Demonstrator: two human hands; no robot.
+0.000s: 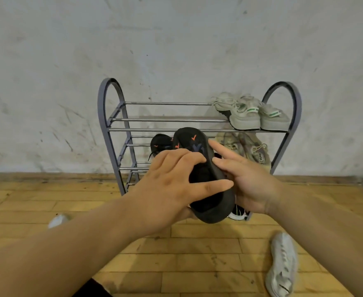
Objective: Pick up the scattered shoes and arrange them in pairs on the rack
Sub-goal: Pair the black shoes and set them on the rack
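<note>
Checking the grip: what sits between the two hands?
In the head view, the black shoe lies between the left hand and right hand, sole turned toward the camera, both hands touching it.

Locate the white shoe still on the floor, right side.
In the head view the white shoe lies on the wooden floor at lower right, beside the right forearm, nearer the camera than the rack.
</note>
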